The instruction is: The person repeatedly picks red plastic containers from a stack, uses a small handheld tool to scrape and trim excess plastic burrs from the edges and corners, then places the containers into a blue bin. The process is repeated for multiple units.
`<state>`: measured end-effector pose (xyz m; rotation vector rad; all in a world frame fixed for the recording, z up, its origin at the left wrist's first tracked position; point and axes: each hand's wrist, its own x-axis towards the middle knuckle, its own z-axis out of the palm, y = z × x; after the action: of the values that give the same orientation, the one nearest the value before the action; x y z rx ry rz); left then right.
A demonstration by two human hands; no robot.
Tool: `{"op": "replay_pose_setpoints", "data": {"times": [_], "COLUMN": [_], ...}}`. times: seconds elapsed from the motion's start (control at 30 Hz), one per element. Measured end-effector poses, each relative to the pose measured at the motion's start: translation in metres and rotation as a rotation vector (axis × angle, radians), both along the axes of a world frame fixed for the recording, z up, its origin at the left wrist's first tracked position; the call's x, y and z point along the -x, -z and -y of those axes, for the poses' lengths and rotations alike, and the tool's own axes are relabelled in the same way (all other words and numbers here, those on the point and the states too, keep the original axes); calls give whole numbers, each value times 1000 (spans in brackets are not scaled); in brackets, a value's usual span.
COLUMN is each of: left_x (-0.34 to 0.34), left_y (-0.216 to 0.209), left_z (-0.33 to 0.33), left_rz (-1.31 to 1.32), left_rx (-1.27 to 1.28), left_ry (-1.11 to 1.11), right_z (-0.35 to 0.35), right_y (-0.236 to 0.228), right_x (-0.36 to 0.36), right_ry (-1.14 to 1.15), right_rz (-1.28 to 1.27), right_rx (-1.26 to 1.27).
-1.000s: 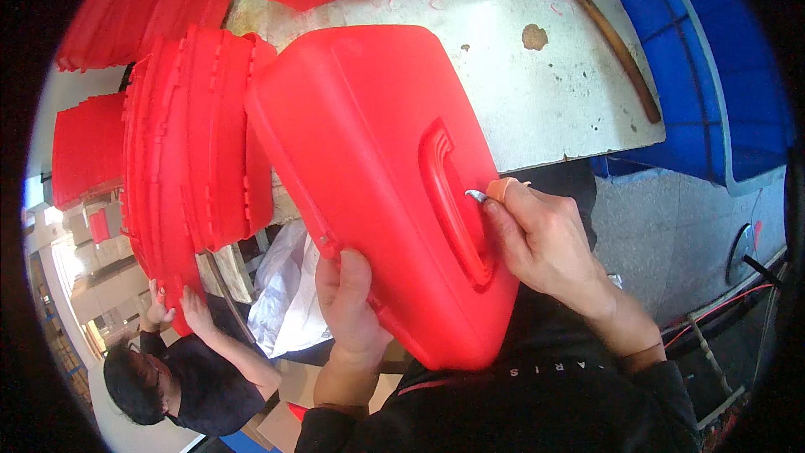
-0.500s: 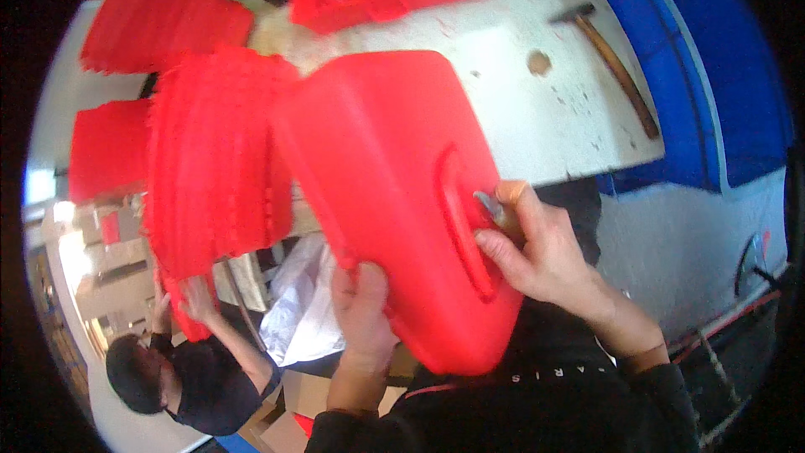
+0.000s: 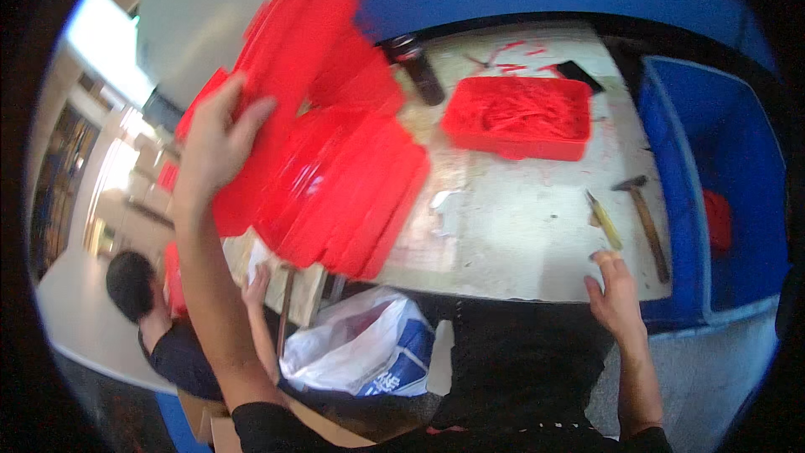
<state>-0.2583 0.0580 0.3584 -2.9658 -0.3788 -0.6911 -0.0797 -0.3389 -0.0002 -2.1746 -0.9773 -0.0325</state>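
Observation:
My left hand (image 3: 216, 138) is raised at the left, its thumb and fingers closed on the edge of a red plastic bin (image 3: 293, 29). This bin is tilted over a stack of nested red bins (image 3: 348, 189) on the table's left side; motion blurs it. At the table's front right, my right hand (image 3: 618, 289) holds nothing, with thumb and fingers apart. Just beyond its fingertips lies a knife with a yellow handle (image 3: 604, 222). Beside the knife rests a hammer with a wooden handle (image 3: 647, 231).
A red box full of red plastic trimmings (image 3: 518, 117) stands on the pale table (image 3: 495, 226), near a dark bottle (image 3: 417, 71) and a black phone (image 3: 579, 75). Right is a large blue bin (image 3: 671, 168). A white bag (image 3: 352, 348) and another person (image 3: 168, 327) are at lower left.
The red bin held before me by both hands is gone from there. My left hand has moved up and left to the stacks. My right hand has let go of the knife, now on the table.

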Motion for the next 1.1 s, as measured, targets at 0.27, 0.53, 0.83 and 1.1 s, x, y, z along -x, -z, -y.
{"op": "replay_pose_setpoints", "data": {"times": [0.27,0.53,0.83,1.1], "left_x": [16,-2,8,-71], "left_y": [155,121,278,372], "left_z": [-187,-86,97,175], "left_rz": [-395,-128,-856,-607], "left_rx": [-99,2,1399,1584], "left_ry": [-503,-473,-54,500], "right_z": [166,165,254,189], "right_y": [-127,116,276,125], "right_x": [-115,-371,-381,-371], "right_ry": [117,71,-111,86], "right_rz": [129,188,130,-65], "right_rx": [90,1315,1235,886]}}
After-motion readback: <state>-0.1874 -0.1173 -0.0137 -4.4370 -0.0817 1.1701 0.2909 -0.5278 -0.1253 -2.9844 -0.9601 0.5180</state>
